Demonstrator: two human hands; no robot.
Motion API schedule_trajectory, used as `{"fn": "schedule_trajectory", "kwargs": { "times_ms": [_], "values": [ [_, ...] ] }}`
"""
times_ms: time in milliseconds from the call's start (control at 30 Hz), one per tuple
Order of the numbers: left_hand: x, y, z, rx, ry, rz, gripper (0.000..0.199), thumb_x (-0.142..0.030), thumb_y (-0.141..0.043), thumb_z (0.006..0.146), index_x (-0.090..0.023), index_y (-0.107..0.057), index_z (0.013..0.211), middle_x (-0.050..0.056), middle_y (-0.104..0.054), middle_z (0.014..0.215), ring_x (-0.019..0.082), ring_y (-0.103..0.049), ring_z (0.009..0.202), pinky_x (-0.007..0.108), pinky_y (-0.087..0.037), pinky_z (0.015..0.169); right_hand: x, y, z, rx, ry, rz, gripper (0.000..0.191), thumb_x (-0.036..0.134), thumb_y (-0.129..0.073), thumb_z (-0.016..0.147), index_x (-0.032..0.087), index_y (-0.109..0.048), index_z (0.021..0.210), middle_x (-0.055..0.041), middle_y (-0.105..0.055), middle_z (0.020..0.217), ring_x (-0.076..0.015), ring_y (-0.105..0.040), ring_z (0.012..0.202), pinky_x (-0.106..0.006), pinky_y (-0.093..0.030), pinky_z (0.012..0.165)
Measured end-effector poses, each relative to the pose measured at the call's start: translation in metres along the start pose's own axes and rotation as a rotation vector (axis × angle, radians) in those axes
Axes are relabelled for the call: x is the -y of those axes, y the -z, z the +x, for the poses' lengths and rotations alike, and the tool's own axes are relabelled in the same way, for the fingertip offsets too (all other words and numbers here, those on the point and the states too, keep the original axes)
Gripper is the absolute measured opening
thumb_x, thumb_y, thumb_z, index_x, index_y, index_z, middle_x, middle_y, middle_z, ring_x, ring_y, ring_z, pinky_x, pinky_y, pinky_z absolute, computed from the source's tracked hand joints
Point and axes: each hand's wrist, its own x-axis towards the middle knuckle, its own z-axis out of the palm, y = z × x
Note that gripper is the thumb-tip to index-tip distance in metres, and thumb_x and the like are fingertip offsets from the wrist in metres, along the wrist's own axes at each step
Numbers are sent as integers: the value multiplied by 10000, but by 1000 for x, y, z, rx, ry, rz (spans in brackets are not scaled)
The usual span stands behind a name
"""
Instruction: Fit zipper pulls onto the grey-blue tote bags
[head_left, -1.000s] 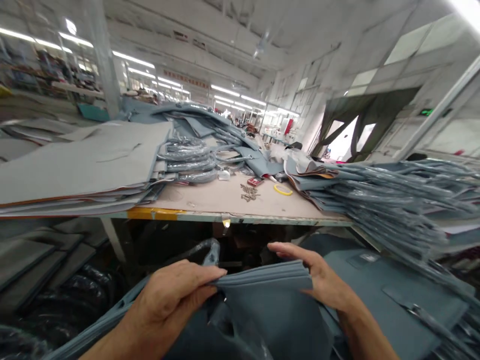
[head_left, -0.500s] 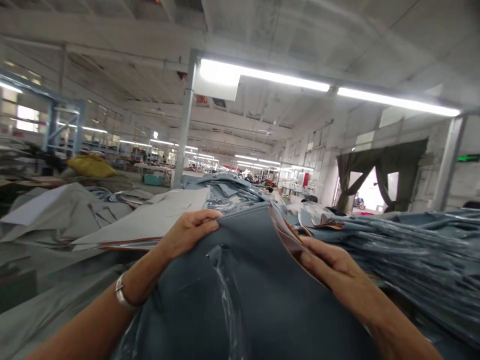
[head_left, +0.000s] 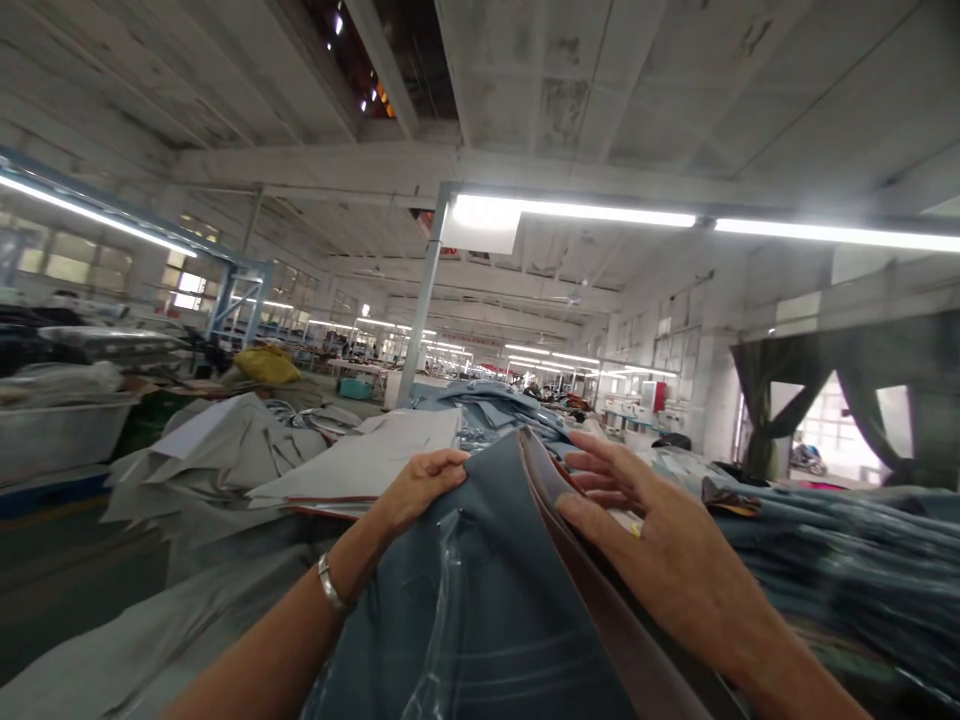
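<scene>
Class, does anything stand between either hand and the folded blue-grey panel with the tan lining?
Nothing visible: the left hand and right hand both touch the blue-grey panel directly at its top edge. Clear plastic film lies lower, below them.

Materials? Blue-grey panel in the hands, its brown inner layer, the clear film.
The blue-grey panel: probably leather or faux leather, matte, bending softly. Brown inner layer: possibly a lining or leather, unclear from here. Clear film: thin plastic, glossy and creased.
</scene>
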Motion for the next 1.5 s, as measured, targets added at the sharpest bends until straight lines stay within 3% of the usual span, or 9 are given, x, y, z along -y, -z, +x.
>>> {"fn": "schedule_trajectory", "kwargs": {
  "times_ms": [433,667,900,1033,1133,1267,1367,1433,1500],
  "values": [
    [33,1,-26,49,62,-70,400,-447,-810,757,-129,-736,989,54,-703,852,168,-631,770,255,-487,749,-15,-18,-15,196,39,150,575,483,-589,866,271,-531,1398,-82,-658,1218,-225,-670,1005,-390,-575,872],
    [37,2,-37,9,79,-84,424,-481,-858,680,-131,-750,895,46,-691,793,147,-596,686,234,-482,666,-19,-32,-32,140,184,52,678,411,-683,804,340,-454,1439,-47,-645,1250,-244,-675,1026,-395,-599,861],
    [45,-5,-41,-87,116,-58,320,-438,-822,730,-176,-750,899,39,-718,838,170,-614,716,262,-511,683,-15,-53,-45,57,487,-179,893,217,-597,717,190,-241,1535,-113,-426,1496,-303,-479,1334,-414,-523,1033],
    [52,-8,-42,-87,108,-13,353,-488,-797,747,-175,-746,903,37,-712,812,158,-603,675,264,-506,669,-19,-61,-43,-28,532,-268,854,162,-482,748,115,-179,1545,-150,-485,1444,-262,-540,1282,-376,-541,1000],
    [55,-11,-40,-69,95,44,408,-531,-776,753,-159,-743,918,50,-707,824,181,-617,706,287,-512,684,-22,-62,-39,-71,475,-284,719,170,-456,820,44,-267,1502,-191,-600,1304,-273,-662,1099,-346,-598,839],
    [44,-29,-43,-39,25,150,397,-513,-770,768,-160,-757,947,73,-703,993,245,-627,978,343,-482,933,-23,-58,-35,102,298,-332,453,114,-442,862,87,-540,1304,-140,-708,1046,-275,-708,865,-343,-569,726],
    [22,-55,-69,-218,-98,416,329,-455,-689,862,-225,-727,1094,61,-623,1248,252,-524,1212,367,-334,1125,-21,-53,-33,284,157,-373,268,72,-449,894,172,-636,1058,-72,-697,984,-267,-687,889,-349,-531,775],
    [8,-78,-99,-360,-112,566,438,-494,-616,903,-259,-622,1272,78,-627,1226,257,-574,1130,408,-407,1063,-20,-53,-31,314,95,-439,196,110,-470,934,181,-623,1032,-65,-688,987,-273,-682,894,-344,-512,752],
    [2,-104,-129,-307,-117,499,748,-595,-680,809,-266,-457,1443,116,-595,1306,315,-578,1157,443,-466,1011,-19,-55,-28,312,57,-549,188,116,-450,955,174,-609,1036,-80,-687,978,-280,-690,868,-327,-491,689]
  ]
}}
